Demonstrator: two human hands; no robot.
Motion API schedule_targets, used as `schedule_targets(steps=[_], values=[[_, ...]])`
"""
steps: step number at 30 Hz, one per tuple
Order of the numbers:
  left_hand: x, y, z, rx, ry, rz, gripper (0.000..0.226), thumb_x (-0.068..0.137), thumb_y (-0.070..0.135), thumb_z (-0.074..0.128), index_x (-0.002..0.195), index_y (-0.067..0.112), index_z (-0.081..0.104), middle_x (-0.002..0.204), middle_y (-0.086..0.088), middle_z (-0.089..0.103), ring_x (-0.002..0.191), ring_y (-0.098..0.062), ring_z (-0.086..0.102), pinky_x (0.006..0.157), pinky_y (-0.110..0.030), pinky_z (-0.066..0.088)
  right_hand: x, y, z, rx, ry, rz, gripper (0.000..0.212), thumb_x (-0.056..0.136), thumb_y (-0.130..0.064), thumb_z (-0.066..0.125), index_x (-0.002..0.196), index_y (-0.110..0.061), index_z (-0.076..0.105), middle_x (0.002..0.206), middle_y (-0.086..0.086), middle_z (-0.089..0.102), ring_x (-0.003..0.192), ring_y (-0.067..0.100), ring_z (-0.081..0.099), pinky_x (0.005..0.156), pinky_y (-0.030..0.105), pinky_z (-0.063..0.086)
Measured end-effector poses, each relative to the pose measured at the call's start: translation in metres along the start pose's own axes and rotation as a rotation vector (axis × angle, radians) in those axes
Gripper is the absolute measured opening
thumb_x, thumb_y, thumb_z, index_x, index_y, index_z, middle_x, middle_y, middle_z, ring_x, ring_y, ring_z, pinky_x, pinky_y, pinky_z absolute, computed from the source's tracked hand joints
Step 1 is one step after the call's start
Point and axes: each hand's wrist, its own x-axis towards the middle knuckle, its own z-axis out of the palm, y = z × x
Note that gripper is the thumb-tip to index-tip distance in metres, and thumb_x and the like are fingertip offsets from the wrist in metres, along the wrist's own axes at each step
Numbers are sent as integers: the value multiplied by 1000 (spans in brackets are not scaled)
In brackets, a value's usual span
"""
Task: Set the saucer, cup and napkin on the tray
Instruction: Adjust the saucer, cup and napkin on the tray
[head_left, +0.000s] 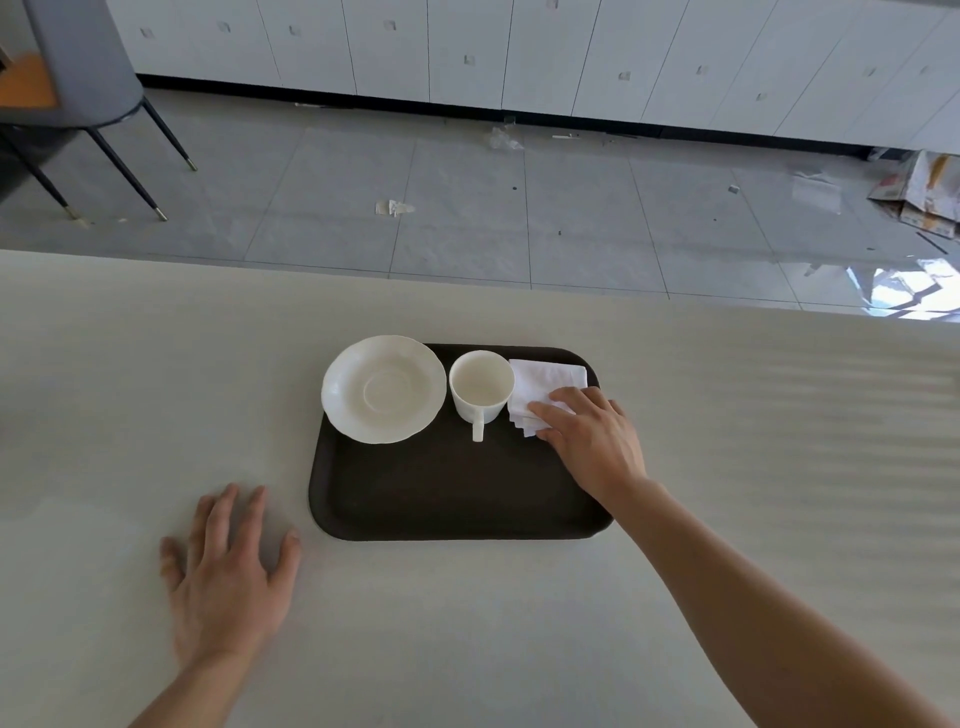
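— Counter (727, 415) first: what is on it?

— Pale and broad, it fills the lower half of the head view. A dark brown tray (457, 493) with rounded corners lies near the counter's far edge, roughly at the middle of its width. The near half of the tray is bare.

— And along the tray's far edge?

— Three things in a row. At the far left corner sits a cream saucer (383, 389), its scalloped rim reaching out past the tray's left and far edges. Just beside it, toward the middle, stands a cream cup (480, 387), upright, with its handle pointing at the tray's near edge. At the far right corner lies a folded white napkin (545, 387), its left side just beside the cup; whether they touch I cannot tell.

— The hands, then?

— The right hand (597, 441) reaches in over the tray's right edge, palm down, fingers (550, 413) loosely extended and lying on the near right part of the napkin. It looks like a flat press more than a pinch, though the thumb is hidden, so I cannot tell whether anything is gripped underneath. The left hand (228, 571) lies flat on the counter near the tray's near left corner, apart from it, fingers spread wide, holding nothing.
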Motion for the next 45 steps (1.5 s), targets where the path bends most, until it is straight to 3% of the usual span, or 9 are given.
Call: schedule_targets(steps=[4, 14, 20, 23, 25, 29, 38, 45], values=[[0, -2, 3, -5, 4, -5, 75, 82, 61, 29, 145, 23, 43, 156, -6, 34, 148, -25, 21, 119, -54, 8, -4, 3, 2, -3, 13, -9, 30, 87, -24, 76, 117, -30, 74, 119, 2, 70, 105, 30, 63, 76, 40, 53], [0, -3, 4, 2, 11, -8, 75, 81, 61, 30, 145, 24, 44, 156, -5, 34, 148, -25, 22, 119, -53, 8, 4, 4, 5, 80, -69, 16, 34, 92, -23, 69, 124, -31, 70, 132, 1, 64, 121, 28, 57, 91, 42, 51], [0, -2, 2, 9, 12, 3, 75, 82, 60, 30, 145, 22, 43, 156, -7, 35, 148, -26, 23, 118, -54, 10, 1, 3, 2, 87, -122, 35, 54, 92, -41, 66, 143, -34, 50, 148, -1, 51, 137, 25, 43, 106, 42, 43], [-1, -1, 1, 24, 1, 2, 74, 83, 60, 28, 145, 22, 42, 157, -6, 34, 148, -26, 23, 118, -54, 11, -3, 1, 1, 48, -180, -22, 64, 97, -55, 49, 154, -38, 26, 165, -6, 26, 154, 22, 16, 124, 46, 20], [-1, 0, 0, 17, 1, 5, 75, 82, 59, 29, 145, 22, 43, 156, -7, 35, 148, -26, 23, 118, -54, 12, -8, -3, 4, 8, -229, -97, 66, 98, -66, 28, 157, -38, 15, 169, -9, 11, 156, 20, 0, 126, 48, 8], [-1, 2, -2, 8, 8, 2, 76, 81, 60, 29, 144, 21, 45, 155, -8, 36, 147, -28, 25, 117, -54, 12, -17, -6, 15, -45, -280, -131, 77, 94, -76, 4, 159, -36, 8, 169, -12, 2, 155, 17, -11, 126, 48, 3], [1, 0, 1, 6, 11, -1, 76, 80, 60, 30, 143, 21, 47, 155, -7, 36, 147, -27, 26, 117, -54, 12, -11, -4, 19, 3, -275, -102, 74, 93, -77, 11, 157, -39, 15, 169, -7, 7, 156, 19, -7, 127, 48, 6], [0, 0, 1, 3, 22, 2, 75, 79, 59, 31, 142, 21, 48, 155, -7, 37, 147, -27, 25, 117, -54, 12, -9, 3, 24, 14, -215, -91, 50, 104, -52, 28, 153, -42, 27, 168, -7, 16, 156, 17, 3, 127, 39, 7]])
